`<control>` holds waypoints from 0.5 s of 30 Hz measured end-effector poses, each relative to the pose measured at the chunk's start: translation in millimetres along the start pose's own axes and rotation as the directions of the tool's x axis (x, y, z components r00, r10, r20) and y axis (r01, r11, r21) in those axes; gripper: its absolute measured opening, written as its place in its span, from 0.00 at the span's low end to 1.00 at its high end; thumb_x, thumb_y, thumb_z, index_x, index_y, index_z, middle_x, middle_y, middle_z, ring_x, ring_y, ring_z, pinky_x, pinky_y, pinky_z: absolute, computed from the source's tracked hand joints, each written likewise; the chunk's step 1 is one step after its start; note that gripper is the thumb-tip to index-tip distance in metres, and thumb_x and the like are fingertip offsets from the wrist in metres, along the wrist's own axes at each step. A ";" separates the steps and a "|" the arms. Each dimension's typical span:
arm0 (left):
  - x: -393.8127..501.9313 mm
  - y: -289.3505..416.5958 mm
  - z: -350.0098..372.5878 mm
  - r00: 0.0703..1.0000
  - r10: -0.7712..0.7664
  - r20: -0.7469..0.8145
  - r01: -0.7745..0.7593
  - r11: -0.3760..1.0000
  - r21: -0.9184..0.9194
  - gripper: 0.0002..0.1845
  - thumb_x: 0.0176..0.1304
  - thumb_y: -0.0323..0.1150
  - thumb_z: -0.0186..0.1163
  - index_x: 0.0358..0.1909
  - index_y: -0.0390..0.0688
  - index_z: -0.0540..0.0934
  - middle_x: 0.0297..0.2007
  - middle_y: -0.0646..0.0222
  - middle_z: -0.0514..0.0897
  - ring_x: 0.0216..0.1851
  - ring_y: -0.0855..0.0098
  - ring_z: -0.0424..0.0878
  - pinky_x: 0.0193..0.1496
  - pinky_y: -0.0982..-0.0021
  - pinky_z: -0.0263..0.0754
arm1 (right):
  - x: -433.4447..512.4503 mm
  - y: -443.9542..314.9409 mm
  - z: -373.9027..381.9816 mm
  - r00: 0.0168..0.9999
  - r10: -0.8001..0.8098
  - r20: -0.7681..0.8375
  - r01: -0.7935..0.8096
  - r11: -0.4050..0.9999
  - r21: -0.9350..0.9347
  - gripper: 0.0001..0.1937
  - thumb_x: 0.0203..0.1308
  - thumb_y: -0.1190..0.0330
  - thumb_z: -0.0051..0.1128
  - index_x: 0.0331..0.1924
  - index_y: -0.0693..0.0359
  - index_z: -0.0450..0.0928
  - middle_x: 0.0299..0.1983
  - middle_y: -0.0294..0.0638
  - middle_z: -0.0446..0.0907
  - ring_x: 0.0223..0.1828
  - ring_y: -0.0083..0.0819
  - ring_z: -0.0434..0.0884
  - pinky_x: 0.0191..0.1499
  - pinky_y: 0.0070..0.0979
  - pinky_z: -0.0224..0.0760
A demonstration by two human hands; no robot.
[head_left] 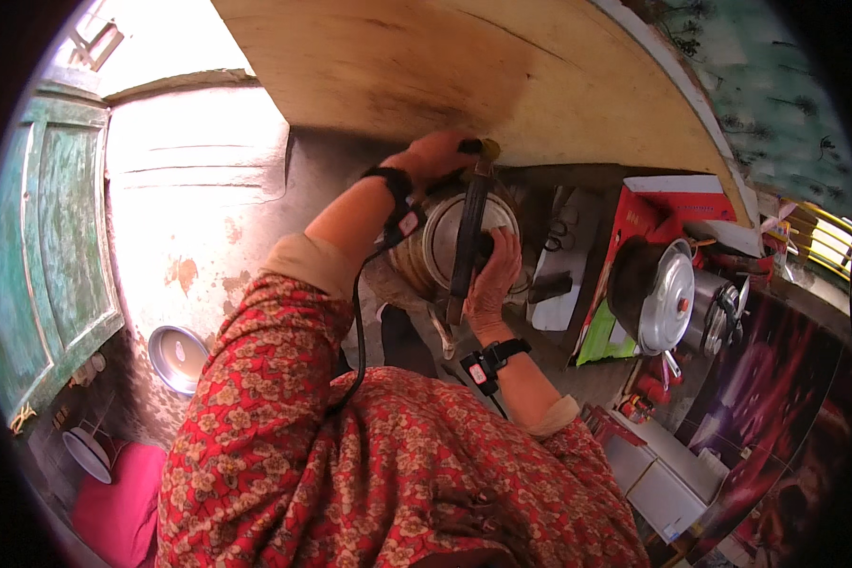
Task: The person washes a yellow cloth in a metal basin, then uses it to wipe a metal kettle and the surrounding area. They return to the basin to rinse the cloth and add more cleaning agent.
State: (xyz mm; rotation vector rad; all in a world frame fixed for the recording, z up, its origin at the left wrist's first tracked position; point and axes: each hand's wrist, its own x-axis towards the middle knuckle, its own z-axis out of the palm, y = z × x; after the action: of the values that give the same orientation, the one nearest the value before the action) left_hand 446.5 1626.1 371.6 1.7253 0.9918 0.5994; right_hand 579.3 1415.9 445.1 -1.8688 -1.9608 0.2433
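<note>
Before me stands a round metal vessel [412, 264] with a pale, ringed lid [440, 231]. A long dark bar [471, 227] with brown ends crosses in front of the lid. My right hand [495, 273] curls against the bar's lower half, fingers bent around a dark part of it; the thumb is hidden. At the bar's upper end is my left hand [437, 155], blurred, beside a small yellowish piece [490, 149]. Its fingertips are partly hidden, so its grip is unclear. Both wrists wear black straps with small devices.
A wooden panel [412, 71] rises just beyond my hands. To the right are a pot with an aluminium lid [667, 302], a steel pot [713, 312] and a red carton panel [632, 213]. A metal basin [178, 358] and a green door [60, 234] are on the left.
</note>
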 end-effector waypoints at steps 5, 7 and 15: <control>-10.7 -38.0 -7.0 0.998 -0.062 -0.008 0.062 0.998 0.020 0.21 0.54 0.46 0.59 0.46 0.46 0.78 0.42 0.54 0.82 0.46 0.53 0.78 0.49 0.59 0.71 | -0.9 -1.4 3.5 0.999 0.031 0.024 -0.030 0.999 -0.036 0.27 0.64 0.63 0.50 0.64 0.59 0.54 0.66 0.50 0.54 0.69 0.51 0.48 0.66 0.52 0.39; -29.3 -50.3 -5.6 0.989 -0.135 -0.056 0.134 0.991 -0.019 0.20 0.55 0.45 0.58 0.46 0.44 0.78 0.41 0.53 0.81 0.46 0.53 0.78 0.49 0.59 0.70 | -0.4 -0.7 5.4 1.000 0.028 0.014 -0.027 0.999 -0.033 0.28 0.63 0.66 0.50 0.64 0.59 0.54 0.66 0.49 0.54 0.70 0.51 0.48 0.66 0.52 0.39; -157.1 -81.6 17.7 0.893 -0.395 -0.216 0.324 0.896 -0.304 0.17 0.60 0.37 0.59 0.46 0.36 0.76 0.37 0.54 0.82 0.39 0.65 0.79 0.45 0.65 0.72 | -1.6 2.5 6.9 0.998 -0.064 -0.013 0.063 0.997 -0.046 0.28 0.60 0.68 0.50 0.64 0.59 0.55 0.66 0.50 0.55 0.69 0.50 0.51 0.66 0.50 0.40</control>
State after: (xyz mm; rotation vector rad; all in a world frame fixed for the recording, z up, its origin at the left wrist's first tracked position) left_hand 348.1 1496.8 298.9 1.2020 1.3297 0.6971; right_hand 578.7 1415.6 437.6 -1.8276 -2.0286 0.1668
